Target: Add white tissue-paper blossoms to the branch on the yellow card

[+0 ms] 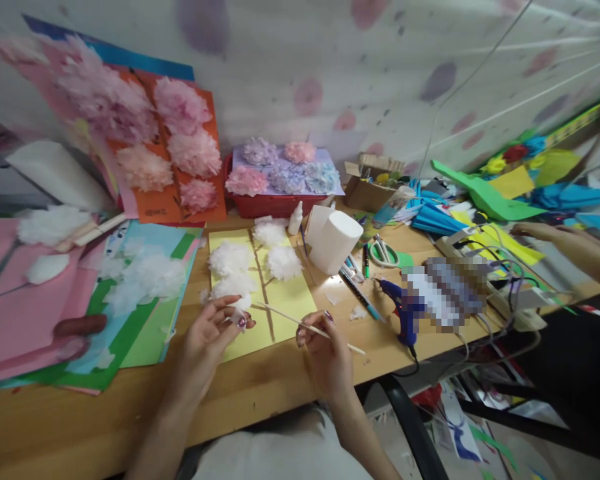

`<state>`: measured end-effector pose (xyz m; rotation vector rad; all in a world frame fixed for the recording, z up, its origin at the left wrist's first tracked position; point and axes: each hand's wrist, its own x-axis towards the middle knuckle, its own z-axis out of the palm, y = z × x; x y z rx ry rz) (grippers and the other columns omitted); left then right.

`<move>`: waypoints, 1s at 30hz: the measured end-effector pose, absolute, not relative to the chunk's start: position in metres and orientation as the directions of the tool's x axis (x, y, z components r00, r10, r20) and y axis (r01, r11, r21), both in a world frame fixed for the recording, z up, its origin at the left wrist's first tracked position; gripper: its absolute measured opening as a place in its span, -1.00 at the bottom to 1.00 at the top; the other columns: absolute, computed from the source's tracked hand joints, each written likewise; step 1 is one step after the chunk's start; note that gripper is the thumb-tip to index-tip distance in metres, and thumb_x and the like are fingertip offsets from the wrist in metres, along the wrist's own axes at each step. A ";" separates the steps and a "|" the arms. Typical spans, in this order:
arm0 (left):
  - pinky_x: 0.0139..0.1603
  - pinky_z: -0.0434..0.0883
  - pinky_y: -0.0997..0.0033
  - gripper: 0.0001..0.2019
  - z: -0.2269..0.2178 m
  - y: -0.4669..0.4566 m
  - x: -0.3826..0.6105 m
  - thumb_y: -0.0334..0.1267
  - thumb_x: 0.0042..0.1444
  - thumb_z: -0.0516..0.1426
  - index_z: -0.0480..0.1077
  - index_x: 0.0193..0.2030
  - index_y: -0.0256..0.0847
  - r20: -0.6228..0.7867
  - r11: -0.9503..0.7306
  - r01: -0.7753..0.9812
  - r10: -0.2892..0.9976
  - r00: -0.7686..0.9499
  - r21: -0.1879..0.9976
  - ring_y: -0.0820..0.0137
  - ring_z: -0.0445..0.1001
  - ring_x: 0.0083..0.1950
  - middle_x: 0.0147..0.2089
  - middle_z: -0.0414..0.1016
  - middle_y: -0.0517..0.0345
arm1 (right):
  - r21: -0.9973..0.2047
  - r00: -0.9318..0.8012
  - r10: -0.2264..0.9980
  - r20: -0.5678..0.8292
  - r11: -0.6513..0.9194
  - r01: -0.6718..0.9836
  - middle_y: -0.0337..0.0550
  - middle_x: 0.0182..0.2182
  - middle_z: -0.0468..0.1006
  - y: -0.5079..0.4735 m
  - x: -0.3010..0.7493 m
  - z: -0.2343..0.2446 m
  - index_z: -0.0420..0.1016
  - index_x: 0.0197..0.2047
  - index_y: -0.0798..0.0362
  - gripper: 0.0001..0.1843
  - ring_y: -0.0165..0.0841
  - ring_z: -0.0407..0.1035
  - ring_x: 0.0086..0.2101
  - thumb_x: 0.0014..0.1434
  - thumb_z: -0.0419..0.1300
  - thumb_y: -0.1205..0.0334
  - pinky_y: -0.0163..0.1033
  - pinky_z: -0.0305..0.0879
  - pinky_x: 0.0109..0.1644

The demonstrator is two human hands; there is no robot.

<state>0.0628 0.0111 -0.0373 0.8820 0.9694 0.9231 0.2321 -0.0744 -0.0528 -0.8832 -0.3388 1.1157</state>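
Observation:
My left hand (211, 331) is closed in a pinch on a small white tissue tuft (239, 305) at the near edge of a yellow paper sheet (285, 303). My right hand (322, 347) is closed on a thin wooden stick (285, 316) that runs from the sheet out past the fingers to the right. Three white tissue flowers (230, 258) lie on the yellow sheet beside thin brown stems. Both hands hover just above the wooden table (260, 387).
A white paper roll (335, 241) and a glue bottle (295, 219) stand behind the sheet. A blue glue gun (403, 308), pens and scissors (380, 252) lie to the right. Pink and green sheets (40, 300) cover the left. Another person's hand (545, 233) reaches in at far right.

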 end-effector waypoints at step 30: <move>-0.09 0.50 0.35 -0.58 -0.028 -0.006 0.085 -0.19 -0.01 0.32 0.41 0.01 -0.20 -0.224 0.259 -0.063 0.915 0.336 0.964 0.38 0.59 -0.32 -0.32 0.57 0.20 | -0.765 0.462 0.854 -0.239 0.127 -0.631 -0.25 -0.62 0.44 -0.080 0.233 -0.063 0.59 -0.54 0.07 -0.58 -0.46 0.27 -0.56 0.03 0.39 -0.15 -0.34 0.21 -0.40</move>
